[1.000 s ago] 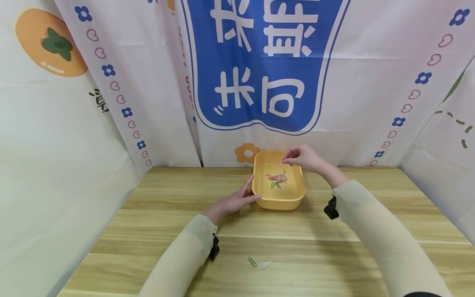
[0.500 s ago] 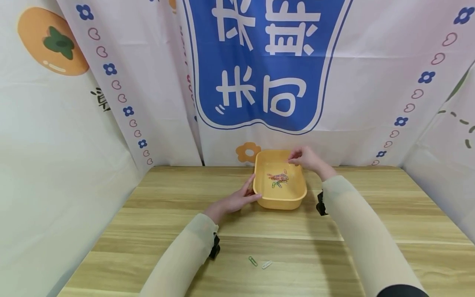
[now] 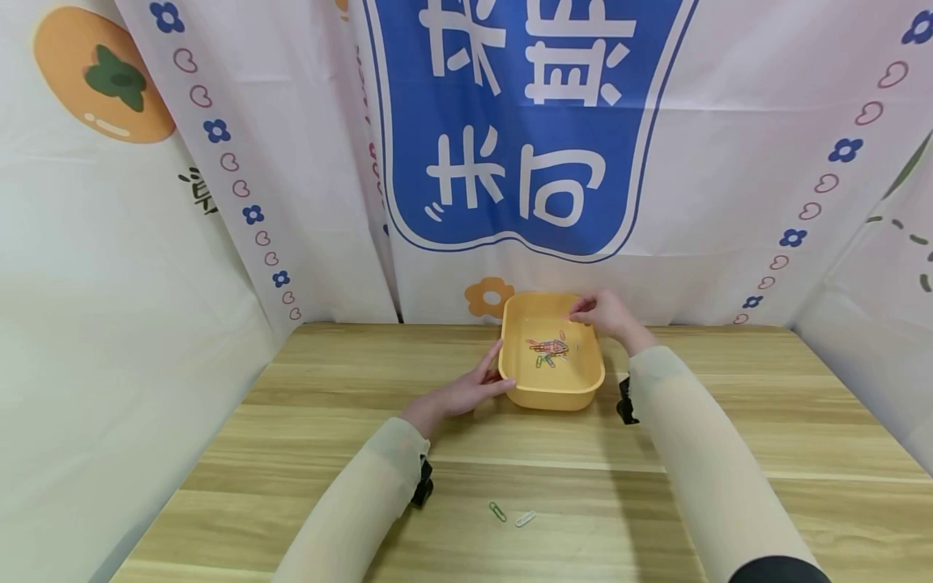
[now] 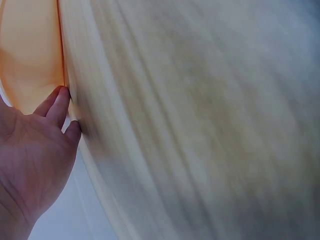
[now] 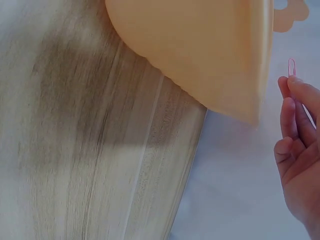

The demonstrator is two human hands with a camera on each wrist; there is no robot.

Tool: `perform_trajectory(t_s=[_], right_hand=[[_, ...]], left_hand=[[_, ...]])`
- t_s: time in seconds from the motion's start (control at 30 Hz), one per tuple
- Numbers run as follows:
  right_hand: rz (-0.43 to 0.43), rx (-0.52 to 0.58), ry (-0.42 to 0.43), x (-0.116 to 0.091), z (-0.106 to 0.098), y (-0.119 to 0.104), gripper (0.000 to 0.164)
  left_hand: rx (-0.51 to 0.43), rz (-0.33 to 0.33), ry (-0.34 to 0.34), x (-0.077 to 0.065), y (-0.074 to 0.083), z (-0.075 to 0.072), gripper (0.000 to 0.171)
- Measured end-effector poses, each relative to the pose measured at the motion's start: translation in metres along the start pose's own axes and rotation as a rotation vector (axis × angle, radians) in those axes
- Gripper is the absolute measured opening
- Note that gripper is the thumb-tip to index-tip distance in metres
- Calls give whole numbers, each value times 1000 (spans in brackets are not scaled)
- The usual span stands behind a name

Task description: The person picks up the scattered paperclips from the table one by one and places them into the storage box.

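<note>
A yellow plastic bin (image 3: 551, 400) stands at the back of the wooden table, with a small pile of coloured paper clips (image 3: 548, 348) on its floor. My left hand (image 3: 466, 393) rests against the bin's left side, fingers extended along the wall and thumb near the front corner. In the left wrist view, the fingertips (image 4: 60, 95) touch the bin's outside. Over the bin's right back rim, my right hand (image 3: 607, 314) pinches a pink paper clip (image 5: 292, 66) between thumb and forefinger, its loop sticking up in the right wrist view.
A green paper clip (image 3: 498, 512) and a white paper clip (image 3: 525, 519) lie on the table (image 3: 350, 453) near its front. Close behind the bin hangs a printed white cloth (image 3: 437, 283), with more cloth at both sides.
Still pinching the paper clip, my right hand has shifted slightly right and down, and its forearm has swung inward. My left hand stays against the bin.
</note>
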State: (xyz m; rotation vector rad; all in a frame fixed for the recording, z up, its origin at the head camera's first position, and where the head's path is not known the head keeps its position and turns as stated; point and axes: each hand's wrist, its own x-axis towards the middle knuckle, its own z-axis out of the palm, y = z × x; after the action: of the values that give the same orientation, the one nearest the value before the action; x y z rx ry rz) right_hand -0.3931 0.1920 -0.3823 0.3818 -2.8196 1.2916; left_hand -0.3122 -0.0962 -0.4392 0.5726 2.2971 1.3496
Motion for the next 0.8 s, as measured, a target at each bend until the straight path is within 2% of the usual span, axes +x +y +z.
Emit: perform_trajectory(t_s=[0.23,0.6,0.8], right_hand=[[8,3,-1,-1,0,-4,12],[32,-22,-22,-3,0,-9,16],[-22,-29,-52,-7,-1,-16,14]], left_hand=[[7,-15,5,1,-1,0,84],[-6,3,1,2,-3,0,85],[-20,11,2,2,-1,1,85]])
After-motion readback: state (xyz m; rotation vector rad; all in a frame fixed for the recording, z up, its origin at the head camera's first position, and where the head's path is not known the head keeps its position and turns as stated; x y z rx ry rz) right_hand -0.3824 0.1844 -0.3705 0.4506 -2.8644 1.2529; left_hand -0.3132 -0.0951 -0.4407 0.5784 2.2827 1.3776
